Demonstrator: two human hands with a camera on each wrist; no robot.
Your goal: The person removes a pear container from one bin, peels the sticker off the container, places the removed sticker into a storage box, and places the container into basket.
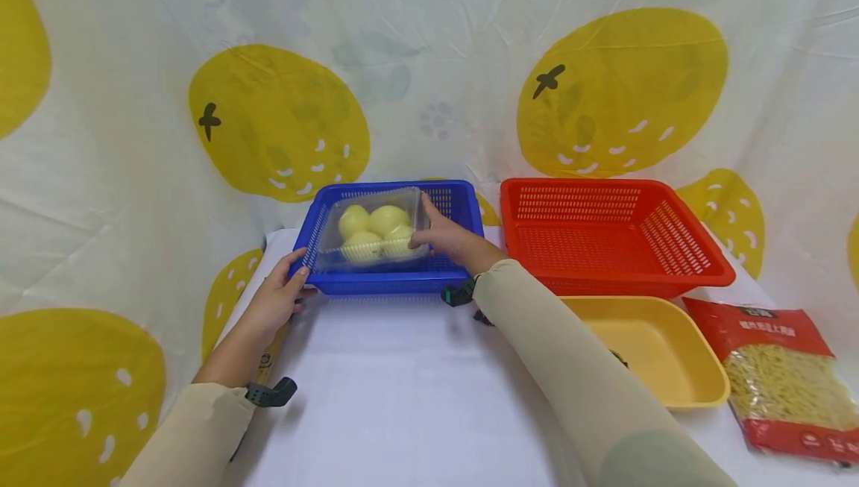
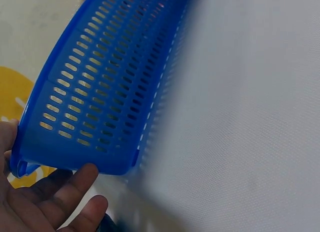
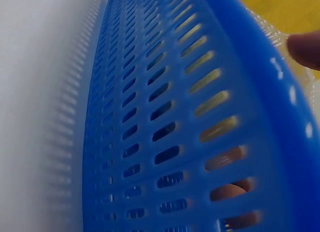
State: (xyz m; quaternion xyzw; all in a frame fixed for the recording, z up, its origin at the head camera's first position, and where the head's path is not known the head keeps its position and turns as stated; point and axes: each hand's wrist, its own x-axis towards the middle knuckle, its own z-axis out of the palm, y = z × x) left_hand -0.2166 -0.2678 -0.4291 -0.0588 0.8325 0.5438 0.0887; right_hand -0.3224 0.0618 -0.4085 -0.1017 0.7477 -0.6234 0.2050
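A clear plastic box (image 1: 329,237) with several round, pale yellow-green pieces of produce (image 1: 362,235) sits tilted inside the blue basket (image 1: 389,283). My right hand (image 1: 446,237) grips the box by its right end, thumb toward the front and fingers at the far side. In the right wrist view, a fingertip (image 3: 306,50) shows above the blue rim, and other fingers appear through the slots. My left hand (image 1: 278,297) holds the basket's front left corner. In the left wrist view, fingers (image 2: 70,194) lie against that corner, close to the rim.
Right of the blue basket stands a red basket (image 1: 570,248). A yellow tray (image 1: 661,353) is in front of it, partly hidden by my right sleeve, with a small dark item inside. At far right lies a red and clear bag of pasta (image 1: 785,382). A patterned curtain (image 1: 443,62) hangs behind.
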